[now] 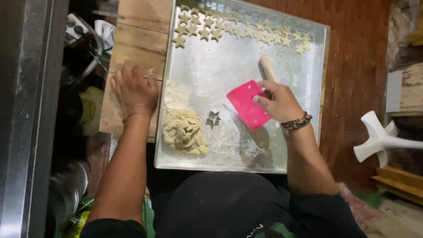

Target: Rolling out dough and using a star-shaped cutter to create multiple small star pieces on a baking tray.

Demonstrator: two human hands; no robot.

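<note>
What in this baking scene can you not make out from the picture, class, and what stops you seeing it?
- Head view: rolling pin, its near end hidden behind the right hand and pink scraper.
- Star cutouts: top rows cut off by the frame edge.
- Left hand: palm down on the wooden board; anything beneath is hidden.
- Clutter at left: too dark.

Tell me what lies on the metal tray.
On the metal tray: star-shaped dough pieces, a dough lump, a star cutter and a rolling pin. The right hand holds a pink scraper, covering the tray beneath.
</note>
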